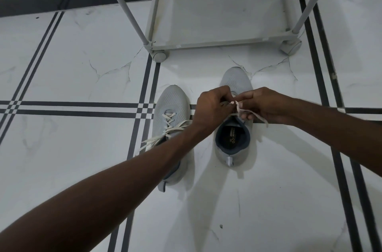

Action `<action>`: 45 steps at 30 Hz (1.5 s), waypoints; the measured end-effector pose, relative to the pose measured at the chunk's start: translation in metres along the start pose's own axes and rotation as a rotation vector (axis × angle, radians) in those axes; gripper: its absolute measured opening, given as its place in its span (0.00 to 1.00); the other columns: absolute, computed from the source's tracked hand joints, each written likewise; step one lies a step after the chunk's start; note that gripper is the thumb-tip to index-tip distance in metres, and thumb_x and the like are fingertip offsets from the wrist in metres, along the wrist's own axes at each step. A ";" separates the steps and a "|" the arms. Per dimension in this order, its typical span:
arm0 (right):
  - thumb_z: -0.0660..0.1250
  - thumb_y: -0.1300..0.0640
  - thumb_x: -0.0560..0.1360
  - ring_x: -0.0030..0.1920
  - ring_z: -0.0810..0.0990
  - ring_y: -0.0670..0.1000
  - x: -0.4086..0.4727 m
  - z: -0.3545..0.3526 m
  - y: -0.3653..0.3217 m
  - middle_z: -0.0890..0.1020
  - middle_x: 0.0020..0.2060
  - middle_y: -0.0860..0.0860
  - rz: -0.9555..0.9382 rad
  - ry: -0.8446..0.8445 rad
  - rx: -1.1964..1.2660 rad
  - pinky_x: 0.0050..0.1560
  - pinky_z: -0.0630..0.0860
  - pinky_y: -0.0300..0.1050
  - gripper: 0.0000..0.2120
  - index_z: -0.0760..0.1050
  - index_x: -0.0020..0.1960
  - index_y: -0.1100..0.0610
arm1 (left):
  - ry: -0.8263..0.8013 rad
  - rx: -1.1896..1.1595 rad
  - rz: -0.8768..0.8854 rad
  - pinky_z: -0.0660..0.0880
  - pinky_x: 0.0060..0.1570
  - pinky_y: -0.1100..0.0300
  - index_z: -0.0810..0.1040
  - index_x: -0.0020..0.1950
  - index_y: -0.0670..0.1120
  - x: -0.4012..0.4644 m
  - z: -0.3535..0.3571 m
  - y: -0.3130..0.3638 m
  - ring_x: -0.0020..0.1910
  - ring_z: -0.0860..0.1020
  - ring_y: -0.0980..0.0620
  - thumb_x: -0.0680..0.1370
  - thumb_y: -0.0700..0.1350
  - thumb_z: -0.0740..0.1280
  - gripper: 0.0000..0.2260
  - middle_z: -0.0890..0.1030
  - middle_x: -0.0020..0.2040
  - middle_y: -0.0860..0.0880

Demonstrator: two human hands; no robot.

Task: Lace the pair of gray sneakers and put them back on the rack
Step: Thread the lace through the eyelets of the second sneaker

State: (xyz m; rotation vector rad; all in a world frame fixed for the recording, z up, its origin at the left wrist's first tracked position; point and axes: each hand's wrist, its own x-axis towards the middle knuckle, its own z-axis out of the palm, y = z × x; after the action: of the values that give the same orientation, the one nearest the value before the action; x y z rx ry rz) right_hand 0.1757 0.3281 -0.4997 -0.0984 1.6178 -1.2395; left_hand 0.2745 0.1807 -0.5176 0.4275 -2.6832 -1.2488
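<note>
Two gray sneakers stand side by side on the tiled floor, toes pointing toward the rack. The left sneaker (172,105) has white laces threaded through, with loose ends trailing over its side; my left forearm crosses its heel. Over the tongue of the right sneaker (235,82), my left hand (213,107) and my right hand (266,105) both pinch its white lace (237,107). One lace end hangs out past my right hand. The eyelets of the right sneaker are hidden by my hands.
A light gray shoe rack (219,43) on small wheels stands just beyond the sneakers, its bottom shelf bare and its slanted poles rising at left and right. White marble tiles with dark stripes cover the floor; a dark skirting runs along the far wall.
</note>
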 end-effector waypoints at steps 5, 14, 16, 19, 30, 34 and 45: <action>0.72 0.63 0.69 0.33 0.83 0.50 -0.006 -0.001 0.002 0.84 0.33 0.52 -0.393 0.368 -0.713 0.34 0.74 0.34 0.04 0.84 0.43 0.57 | 0.012 -0.018 -0.014 0.79 0.40 0.51 0.80 0.38 0.45 -0.008 0.003 0.003 0.39 0.80 0.50 0.68 0.41 0.73 0.03 0.83 0.38 0.51; 0.64 0.59 0.77 0.36 0.74 0.56 -0.001 -0.019 0.035 0.77 0.39 0.55 -0.513 0.287 -1.343 0.36 0.68 0.48 0.05 0.69 0.43 0.56 | -0.086 0.386 0.168 0.74 0.30 0.53 0.75 0.48 0.45 -0.035 -0.018 -0.023 0.32 0.78 0.42 0.75 0.42 0.65 0.03 0.82 0.35 0.47; 0.63 0.62 0.75 0.37 0.77 0.61 -0.003 -0.016 0.036 0.80 0.38 0.57 -0.512 0.256 -1.408 0.34 0.67 0.48 0.04 0.68 0.47 0.56 | -0.158 0.578 0.264 0.70 0.31 0.55 0.76 0.55 0.46 -0.037 -0.018 -0.019 0.35 0.80 0.39 0.76 0.43 0.61 0.09 0.84 0.40 0.45; 0.62 0.65 0.69 0.34 0.77 0.59 -0.004 -0.022 0.040 0.79 0.33 0.54 -0.573 0.284 -1.628 0.32 0.61 0.45 0.10 0.71 0.47 0.55 | -0.257 0.770 0.292 0.65 0.34 0.56 0.76 0.57 0.46 -0.036 -0.022 -0.018 0.43 0.82 0.41 0.77 0.39 0.58 0.12 0.84 0.46 0.45; 0.50 0.67 0.71 0.22 0.69 0.56 0.007 -0.046 0.056 0.71 0.24 0.56 -0.752 0.301 -1.909 0.28 0.56 0.46 0.14 0.74 0.42 0.59 | -0.391 0.697 0.177 0.72 0.40 0.53 0.80 0.46 0.46 -0.053 -0.043 -0.024 0.41 0.80 0.41 0.67 0.43 0.46 0.22 0.84 0.44 0.46; 0.51 0.65 0.70 0.22 0.70 0.57 0.008 -0.043 0.054 0.72 0.24 0.55 -0.691 0.270 -1.907 0.28 0.56 0.45 0.13 0.74 0.42 0.59 | -0.492 0.810 0.080 0.72 0.45 0.54 0.79 0.51 0.48 -0.055 -0.042 -0.010 0.47 0.81 0.43 0.75 0.39 0.57 0.12 0.84 0.49 0.47; 0.63 0.59 0.73 0.55 0.75 0.60 -0.004 0.004 0.053 0.78 0.57 0.58 -0.825 0.349 -1.500 0.53 0.74 0.53 0.19 0.72 0.64 0.62 | -0.133 0.674 0.225 0.72 0.53 0.48 0.74 0.64 0.41 -0.053 -0.007 0.013 0.54 0.75 0.42 0.79 0.54 0.61 0.21 0.79 0.55 0.42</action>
State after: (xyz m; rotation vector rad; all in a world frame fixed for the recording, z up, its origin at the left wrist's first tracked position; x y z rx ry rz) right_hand 0.2059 0.3520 -0.5360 -1.6653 2.6083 -0.2586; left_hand 0.3243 0.2006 -0.5043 0.1023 -3.1027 -0.2981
